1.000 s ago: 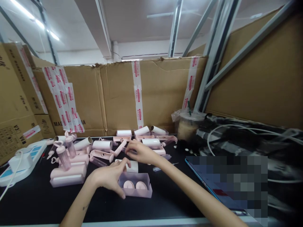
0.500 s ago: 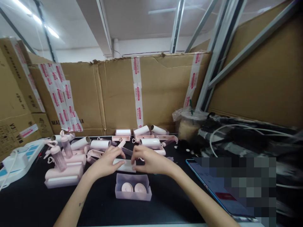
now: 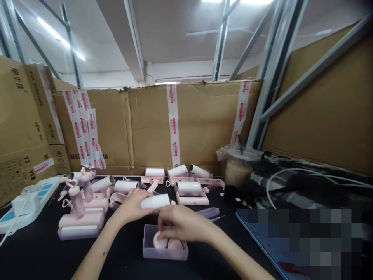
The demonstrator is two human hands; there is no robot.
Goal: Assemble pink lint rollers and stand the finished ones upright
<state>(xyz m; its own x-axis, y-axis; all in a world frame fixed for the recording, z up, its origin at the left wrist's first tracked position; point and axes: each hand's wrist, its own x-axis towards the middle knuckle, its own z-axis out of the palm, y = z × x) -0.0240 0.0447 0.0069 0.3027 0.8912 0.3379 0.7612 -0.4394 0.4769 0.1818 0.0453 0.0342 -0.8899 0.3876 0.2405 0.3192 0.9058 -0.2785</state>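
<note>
Far left: white power strip (image 3: pixel 43 200) with a white plug block (image 3: pixel 25 203) seated in it. Next, pink cases (image 3: pixel 81 220) in a cluster on the black tabletop (image 3: pixel 126 256); two clear tubes with pink loop caps stand upright there, the nearer tube (image 3: pixel 77 203) slightly tilted.

Left hand (image 3: pixel 131 206): fingers clamped on the left end of a white roll (image 3: pixel 157 201); roll lies roughly crosswise, behind the open translucent box (image 3: pixel 166 255). Box rests on the tabletop, near the front edge of view, holding two pale pink discs side by side: left disc (image 3: pixel 160 243), right disc (image 3: pixel 175 245).

Right hand (image 3: pixel 186 223): over the box, fingers bent down to the left disc, thumb at its upper edge; cannot tell whether they are clamped on it.

Behind the right hand: another white roll (image 3: pixel 189 188) by pink parts. Further right: lidded cup (image 3: pixel 237 171) with green straw, then a blue-edged tablet (image 3: pixel 255 237), partly pixelated.
</note>
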